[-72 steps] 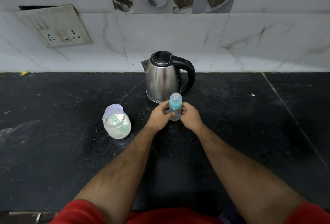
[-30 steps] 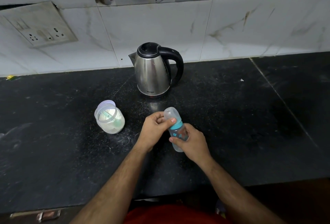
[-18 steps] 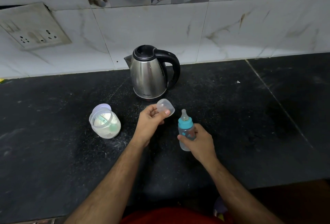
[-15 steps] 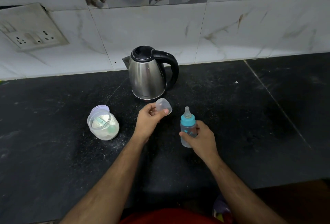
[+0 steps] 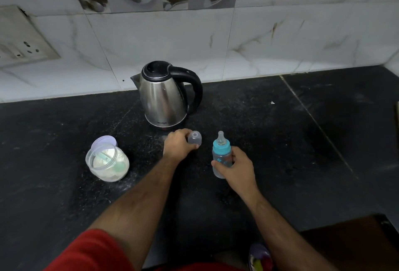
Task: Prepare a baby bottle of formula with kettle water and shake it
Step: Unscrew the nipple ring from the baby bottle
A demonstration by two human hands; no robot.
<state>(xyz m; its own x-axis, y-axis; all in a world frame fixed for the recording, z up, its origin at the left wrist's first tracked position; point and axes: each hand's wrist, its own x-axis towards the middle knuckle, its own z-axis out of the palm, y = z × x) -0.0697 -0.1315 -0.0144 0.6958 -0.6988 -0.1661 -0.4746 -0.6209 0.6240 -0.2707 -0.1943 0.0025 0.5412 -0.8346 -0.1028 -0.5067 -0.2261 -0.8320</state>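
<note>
Black stone counter (image 5: 280, 152), dusty with white specks, and the baby bottle (image 5: 220, 158) is being held upright near the middle by the right hand (image 5: 236, 168), fingers wrapped round its lower half so you can't really see the base or whether it touches the counter. Teal collar and nipple are exposed. The left hand (image 5: 178, 145) is closed on the clear cap (image 5: 194, 137), just left of the bottle and right in front of the steel kettle (image 5: 164, 98); can't tell if the cap is resting on the counter. Further left sits the open formula jar (image 5: 108, 162), white powder and a greenish scoop inside, lid (image 5: 103, 141) propped behind it. A wall socket (image 5: 19, 39) is cut off at the far left edge. Something colourful near the bottom edge is too dark to make out.
</note>
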